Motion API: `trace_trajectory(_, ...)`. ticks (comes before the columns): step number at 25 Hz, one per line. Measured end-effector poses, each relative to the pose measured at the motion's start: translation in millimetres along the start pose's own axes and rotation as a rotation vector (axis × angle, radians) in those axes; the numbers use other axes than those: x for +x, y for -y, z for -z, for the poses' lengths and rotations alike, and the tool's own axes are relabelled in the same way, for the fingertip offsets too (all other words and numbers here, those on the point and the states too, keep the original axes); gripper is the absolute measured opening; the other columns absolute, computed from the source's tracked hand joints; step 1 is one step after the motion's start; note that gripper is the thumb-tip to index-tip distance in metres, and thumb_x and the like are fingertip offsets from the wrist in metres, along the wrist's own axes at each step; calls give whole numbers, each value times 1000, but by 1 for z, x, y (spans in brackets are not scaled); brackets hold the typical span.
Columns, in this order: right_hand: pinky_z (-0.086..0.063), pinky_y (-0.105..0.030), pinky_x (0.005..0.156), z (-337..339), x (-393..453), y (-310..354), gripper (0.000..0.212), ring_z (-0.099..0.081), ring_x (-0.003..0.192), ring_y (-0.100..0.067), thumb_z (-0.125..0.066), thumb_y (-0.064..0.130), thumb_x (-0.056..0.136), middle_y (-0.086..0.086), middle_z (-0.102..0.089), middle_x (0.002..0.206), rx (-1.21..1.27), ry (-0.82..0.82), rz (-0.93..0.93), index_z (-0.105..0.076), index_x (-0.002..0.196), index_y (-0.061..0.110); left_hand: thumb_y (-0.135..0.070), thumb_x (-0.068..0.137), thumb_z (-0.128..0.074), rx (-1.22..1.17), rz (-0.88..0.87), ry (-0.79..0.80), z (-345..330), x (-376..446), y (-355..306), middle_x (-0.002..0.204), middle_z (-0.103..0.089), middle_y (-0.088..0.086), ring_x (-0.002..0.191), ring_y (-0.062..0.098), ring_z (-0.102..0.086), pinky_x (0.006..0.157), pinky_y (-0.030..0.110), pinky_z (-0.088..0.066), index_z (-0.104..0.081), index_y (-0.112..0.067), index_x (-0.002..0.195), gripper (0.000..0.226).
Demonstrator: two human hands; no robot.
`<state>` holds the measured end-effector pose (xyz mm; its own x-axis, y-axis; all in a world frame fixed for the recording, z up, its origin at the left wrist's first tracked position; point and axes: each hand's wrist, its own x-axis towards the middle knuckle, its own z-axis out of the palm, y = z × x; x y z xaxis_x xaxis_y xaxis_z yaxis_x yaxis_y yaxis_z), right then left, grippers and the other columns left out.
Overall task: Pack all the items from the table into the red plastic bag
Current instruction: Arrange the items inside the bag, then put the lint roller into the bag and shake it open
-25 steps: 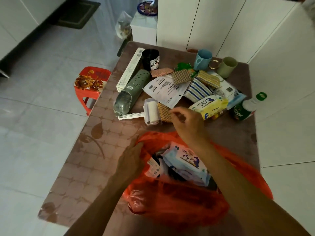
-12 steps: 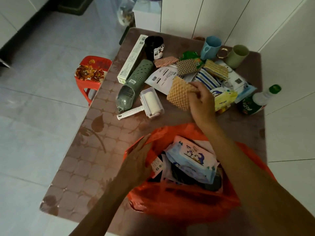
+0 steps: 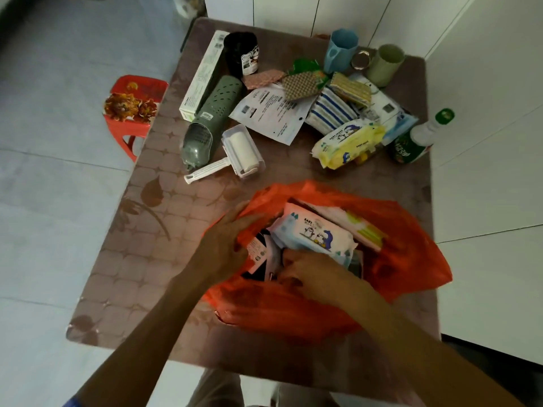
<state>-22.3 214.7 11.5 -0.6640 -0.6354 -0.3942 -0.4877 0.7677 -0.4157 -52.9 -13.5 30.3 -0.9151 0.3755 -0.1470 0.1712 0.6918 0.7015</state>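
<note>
A brown patterned table (image 3: 141,245) carries the red bag (image 3: 411,230) and scattered toiletries.

We note the red plastic bag (image 3: 405,259) is a translucent orange-red. The table (image 3: 141,251) carries a brown cover with a rounded-square grid and darker leaf motifs. We record a white wipes pack (image 3: 316,232) with blue penguin print, a pale yellow wipes pack (image 3: 349,141), a blue-and-white striped cloth (image 3: 329,111), a sage green perforated case (image 3: 210,118), a white lint roller (image 3: 242,151), a light blue cup (image 3: 342,49), a pale green cup (image 3: 385,64), a black cup (image 3: 241,54), and a brown checked cloth (image 3: 299,85). The stool (image 3: 138,101) is red.
</note>
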Motion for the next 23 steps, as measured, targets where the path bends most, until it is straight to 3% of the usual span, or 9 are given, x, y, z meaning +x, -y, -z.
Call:
trace_trajectory(3,-47,-27,72,12,-2,12,18,-59,94,-15,-61,27,90,4,-61,103,157,-214,-123,-72,103,20,4,72,-66,59,4,17,-7,-4,14,154,-30,5,133,25,-40,91,35,-53,-59,-36,124,66)
trace_trajectory(5,-50,-27,65,44,18,8,16,-60,78,-10,-59,30,88,7,-64,90,323,-493,-164,-71,92,20,-9,72,-71,134,122,40,-8,-3,20,153,-33,6,136,29,-37,97,44,-49,-61,-32,122,55)
trace_trajectory(7,-49,-21,62,81,57,0,13,-61,73,-1,-59,31,86,12,-66,84,411,-618,-218,-69,92,25,-24,71,-70,203,223,66,-9,-1,20,151,-33,1,130,28,-42,92,42,-51,-51,-32,132,65)
trace_trajectory(9,-47,-23,67,105,113,-15,23,-63,84,-4,-64,31,85,9,-68,96,412,-609,-351,-65,107,25,-42,68,-69,307,227,129,-14,-2,19,157,-20,0,134,28,-33,100,44,-43,-28,-32,145,88)
trace_trajectory(11,-43,-28,79,110,169,-34,56,-60,112,-20,-70,33,82,-3,-61,127,486,-493,-539,-51,133,19,-67,60,-66,381,219,217,-19,-9,20,161,3,-1,138,27,-15,110,48,-28,-3,-34,149,114)
trace_trajectory(13,-42,-31,86,98,210,-43,86,-51,127,-27,-77,34,77,-11,-48,144,682,-354,-673,-33,147,11,-79,52,-61,428,180,252,-21,-20,25,159,18,-1,139,26,-5,111,50,-20,10,-34,147,127)
trace_trajectory(15,-47,-33,86,79,235,-43,90,-54,121,-27,-82,33,71,-12,-49,140,729,-307,-712,-34,143,10,-80,52,-56,462,126,283,-22,-34,29,156,29,0,142,27,2,111,51,-14,16,-32,147,129)
trace_trajectory(18,-54,-41,87,77,239,-35,82,-58,112,-27,-81,33,66,-9,-56,130,684,-385,-712,-42,134,10,-82,56,-50,499,87,309,-16,-47,33,149,38,-3,145,25,6,112,51,-10,16,-28,147,125)
trace_trajectory(23,-53,-22,60,95,122,-14,85,-61,94,-6,-78,52,58,17,-54,115,758,-758,-562,-42,132,33,-88,50,-48,390,66,323,-6,-45,29,154,32,-5,146,21,5,112,50,-22,19,-28,147,133)
